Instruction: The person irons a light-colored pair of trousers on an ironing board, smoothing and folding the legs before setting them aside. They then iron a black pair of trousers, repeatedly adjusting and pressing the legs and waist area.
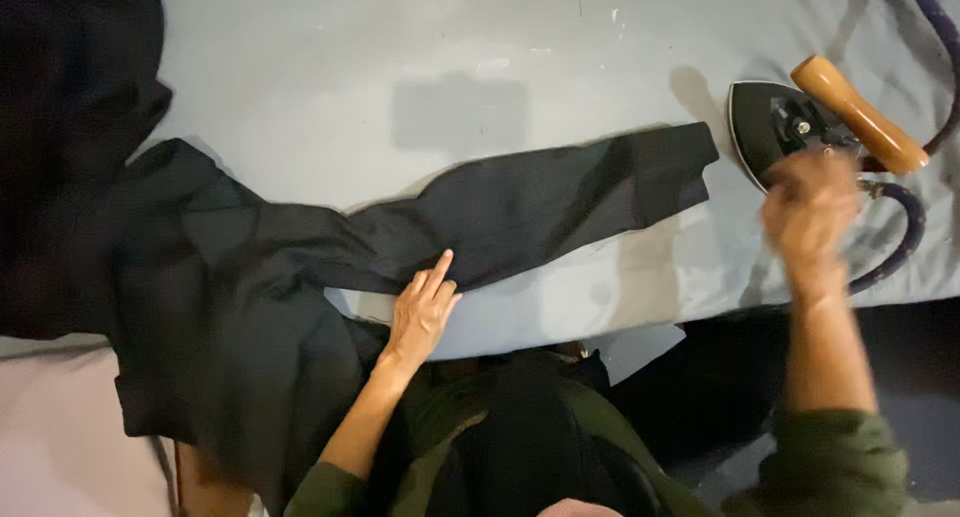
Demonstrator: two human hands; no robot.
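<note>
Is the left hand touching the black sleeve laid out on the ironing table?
Touching. The head view shows the left hand lying flat on the lower edge of the black sleeve, its index finger stretched onto the cloth, with no gap between them.

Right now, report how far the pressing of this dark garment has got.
Done: the sleeve is laid out flat on the grey board. In hand: the left hand pins its lower edge; the blurred right hand is by the iron. Left: the iron sits beside the sleeve, not on it.
</note>
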